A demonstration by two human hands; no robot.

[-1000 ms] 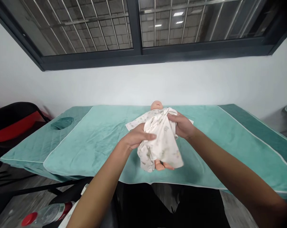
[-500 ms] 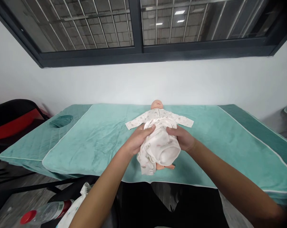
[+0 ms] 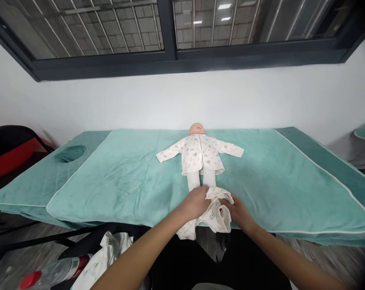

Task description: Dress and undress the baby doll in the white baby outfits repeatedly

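A baby doll lies on its back on the teal bed, head toward the wall, in a white printed top with its arms spread. A bunched pair of white printed trousers sits at the doll's feet by the bed's near edge. My left hand grips the trousers from the left. From the right, my right hand holds the same cloth. The doll's feet are hidden under the cloth and my hands.
A white-edged teal cover is spread over the bed. A face hole shows at the bed's left end. Below left lie a plastic bottle with a red cap and a crumpled white garment. A black and red object stands at far left.
Both hands have slid the bunched trousers from the doll's belly down its legs to its feet. The doll's top and legs are now uncovered.
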